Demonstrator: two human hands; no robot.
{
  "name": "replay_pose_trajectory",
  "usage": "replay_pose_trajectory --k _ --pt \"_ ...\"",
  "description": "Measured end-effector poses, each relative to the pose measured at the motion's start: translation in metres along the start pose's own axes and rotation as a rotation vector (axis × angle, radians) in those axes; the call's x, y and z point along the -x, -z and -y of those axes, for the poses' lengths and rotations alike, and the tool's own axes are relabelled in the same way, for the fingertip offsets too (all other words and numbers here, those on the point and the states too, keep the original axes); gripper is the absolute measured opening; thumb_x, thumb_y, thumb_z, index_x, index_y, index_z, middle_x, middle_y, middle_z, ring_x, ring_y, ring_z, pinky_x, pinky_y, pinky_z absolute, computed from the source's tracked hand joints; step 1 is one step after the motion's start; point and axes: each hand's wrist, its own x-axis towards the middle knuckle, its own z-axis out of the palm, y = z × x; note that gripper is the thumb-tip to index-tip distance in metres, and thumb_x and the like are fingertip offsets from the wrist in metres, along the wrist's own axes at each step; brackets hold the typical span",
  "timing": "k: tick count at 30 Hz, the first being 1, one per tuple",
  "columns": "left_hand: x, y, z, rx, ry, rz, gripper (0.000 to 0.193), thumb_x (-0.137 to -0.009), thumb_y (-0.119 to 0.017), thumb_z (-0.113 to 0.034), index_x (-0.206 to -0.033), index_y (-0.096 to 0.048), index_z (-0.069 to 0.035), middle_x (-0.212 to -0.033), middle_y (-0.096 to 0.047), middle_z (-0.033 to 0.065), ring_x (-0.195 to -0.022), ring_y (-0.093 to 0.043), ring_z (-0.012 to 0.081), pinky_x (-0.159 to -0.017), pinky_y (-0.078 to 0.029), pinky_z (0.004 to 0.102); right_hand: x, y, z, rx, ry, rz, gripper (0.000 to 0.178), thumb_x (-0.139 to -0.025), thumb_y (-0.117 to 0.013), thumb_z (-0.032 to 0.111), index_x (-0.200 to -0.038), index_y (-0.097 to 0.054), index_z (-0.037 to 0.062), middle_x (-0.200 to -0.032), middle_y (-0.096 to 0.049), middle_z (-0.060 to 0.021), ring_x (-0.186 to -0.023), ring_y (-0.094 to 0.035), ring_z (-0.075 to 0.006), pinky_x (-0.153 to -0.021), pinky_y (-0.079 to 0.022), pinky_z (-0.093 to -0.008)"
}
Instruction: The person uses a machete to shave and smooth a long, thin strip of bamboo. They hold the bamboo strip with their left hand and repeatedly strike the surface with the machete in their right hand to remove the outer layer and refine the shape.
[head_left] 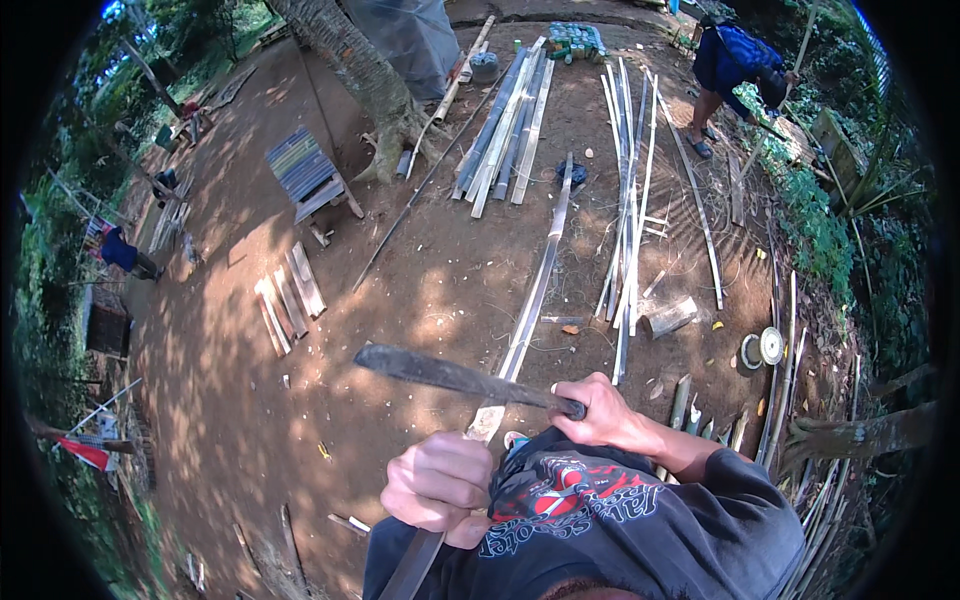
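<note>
In the head view, a long bamboo strip [537, 285] was clasped in the left hand [437, 488], the fingers curled around it in front of the dark shirt [640, 530]. The handle of a machete [430, 367] was gripped in the closed right hand [597, 410]. The strip was crossed by the blade just beyond the left hand — whether the two touched could not be told. Its far part was stretched out over the dirt ground [420, 300], between a pile of flat strips [508, 125] and a bundle of thinner strips [630, 200]. Near the bundle, a short log [671, 317] was seen.
</note>
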Motion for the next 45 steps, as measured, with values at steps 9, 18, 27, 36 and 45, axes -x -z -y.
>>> replay_pose_trajectory --k 9,18,27,36,45 --pt "0.001 0.009 0.003 0.028 0.01 -0.005 0.034 -0.069 -0.06 0.014 -0.052 -0.035 -0.002 -0.048 -0.046 0.0124 -0.034 -0.039 0.0175 -0.033 -0.029 0.031 -0.016 0.013 0.001 0.012 0.111 0.022 0.02 -0.073 -0.069 0.013 -0.065 -0.054 0.0014 -0.057 -0.053 -0.02 -0.054 -0.057 -0.0403 -0.053 -0.043 -0.0459" --pt "-0.003 0.006 -0.001 -0.077 -0.017 -0.225 0.038 -0.078 -0.063 0.007 -0.051 -0.039 -0.006 -0.039 -0.038 0.0024 -0.029 -0.031 0.0097 -0.032 -0.024 0.0258 -0.058 0.042 -0.088 0.23 -0.265 -0.043 0.022 -0.075 -0.063 0.02 -0.075 -0.061 -0.0019 -0.061 -0.057 -0.0222 -0.057 -0.059 -0.0407 -0.057 -0.047 -0.0448" --pt "-0.01 0.016 -0.001 -0.086 -0.067 -0.256 0.035 -0.08 -0.058 0.007 -0.054 -0.037 -0.005 -0.041 -0.04 0.0046 -0.032 -0.035 0.0132 -0.033 -0.033 0.0301 -0.084 0.065 -0.184 0.201 -0.538 -0.09 0.029 -0.077 -0.061 0.025 -0.075 -0.062 -0.0037 -0.062 -0.061 -0.022 -0.061 -0.067 -0.0326 -0.061 -0.05 -0.0453" --pt "-0.012 0.03 0.006 -0.294 -0.103 -0.313 0.035 -0.087 -0.055 -0.002 -0.06 -0.035 -0.011 -0.04 -0.039 -0.0005 -0.029 -0.03 0.0079 -0.031 -0.026 0.0243 -0.095 0.049 -0.216 0.143 -0.563 -0.237 0.029 -0.078 -0.062 0.024 -0.082 -0.064 -0.0053 -0.071 -0.064 -0.0243 -0.069 -0.067 -0.0357 -0.065 -0.049 -0.0433" --pt "0.006 0.022 0.001 -0.55 -0.084 -0.733 0.036 -0.096 -0.048 -0.018 -0.064 -0.032 -0.014 -0.045 -0.035 -0.0018 -0.036 -0.029 0.0075 -0.041 -0.023 0.0253 -0.081 0.017 -0.219 0.106 -0.529 -0.304 0.032 -0.078 -0.071 0.027 -0.08 -0.064 -0.0045 -0.062 -0.061 -0.0118 -0.061 -0.058 -0.0227 -0.063 -0.047 -0.0389"
